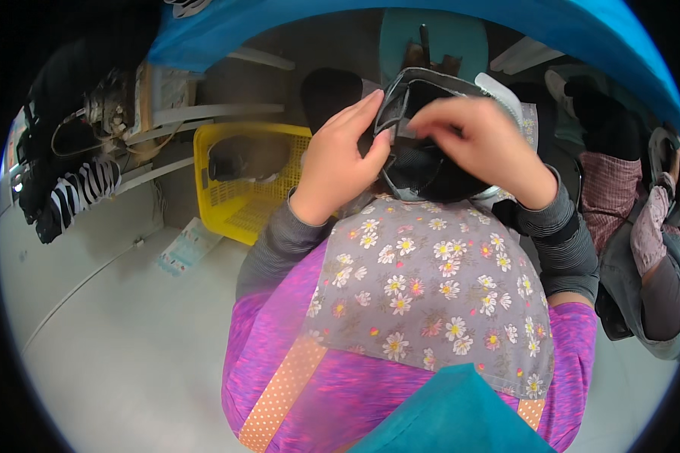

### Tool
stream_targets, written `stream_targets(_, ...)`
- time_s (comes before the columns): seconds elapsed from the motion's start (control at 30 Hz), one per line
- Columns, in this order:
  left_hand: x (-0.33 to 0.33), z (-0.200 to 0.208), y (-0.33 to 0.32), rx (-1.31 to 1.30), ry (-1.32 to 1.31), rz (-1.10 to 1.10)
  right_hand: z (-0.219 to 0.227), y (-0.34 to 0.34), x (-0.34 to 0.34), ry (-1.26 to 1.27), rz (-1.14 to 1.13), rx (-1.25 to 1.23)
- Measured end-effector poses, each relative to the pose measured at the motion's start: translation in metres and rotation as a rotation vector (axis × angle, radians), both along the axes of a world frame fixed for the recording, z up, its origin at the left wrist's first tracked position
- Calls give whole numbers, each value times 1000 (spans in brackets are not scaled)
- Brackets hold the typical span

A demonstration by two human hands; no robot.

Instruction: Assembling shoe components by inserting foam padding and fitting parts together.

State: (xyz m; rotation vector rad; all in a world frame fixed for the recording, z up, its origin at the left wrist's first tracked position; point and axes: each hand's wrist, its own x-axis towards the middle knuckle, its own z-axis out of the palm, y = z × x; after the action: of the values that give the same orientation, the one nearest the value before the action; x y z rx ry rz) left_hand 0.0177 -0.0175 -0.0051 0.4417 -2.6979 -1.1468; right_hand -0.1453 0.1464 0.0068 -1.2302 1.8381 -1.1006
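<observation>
In front of my chest is a black, open-topped, pouch-like piece (415,167) with a grey rim and a mesh-like inside; its exact kind is unclear. My left hand (345,157) grips its left edge, thumb on the near side and fingers reaching up along the rim. Over the opening, my right hand (472,136) is curled, thumb and fingertips drawn together and slightly blurred. Whatever lies between those fingertips is too small to make out. A smooth white part (500,97) shows at the piece's right side, partly behind my right hand.
Left of me a yellow plastic basket (204,181) holds dark items. A teal surface (395,45) with a dark upright post lies beyond my hands. At the right a co-worker sits, their hand (675,162) at a grey-white item. Blue cloth (295,26) arches across the top.
</observation>
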Motion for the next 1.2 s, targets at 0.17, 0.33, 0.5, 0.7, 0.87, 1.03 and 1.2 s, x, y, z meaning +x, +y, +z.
stream_targets(0.17,-2,-3,5,-41,-14,-10,-14,-18,-12,725,29,-346)
stream_targets(0.33,1,-3,5,-30,-64,5,-34,-17,8,894,142,-288)
stream_targets(0.5,0,-4,2,177,-125,-20,-33,0,34,742,287,-188)
stream_targets(0.7,4,-10,0,135,-104,-42,-37,4,30,700,158,-206)
stream_targets(0.87,1,-4,5,75,-82,-87,-36,-4,23,773,-4,-201)
stream_targets(1.03,-1,-3,7,20,-63,-75,-36,-12,21,774,-85,-242)
stream_targets(1.2,-3,-12,5,-15,-13,-39,-37,-16,16,806,-106,-251)
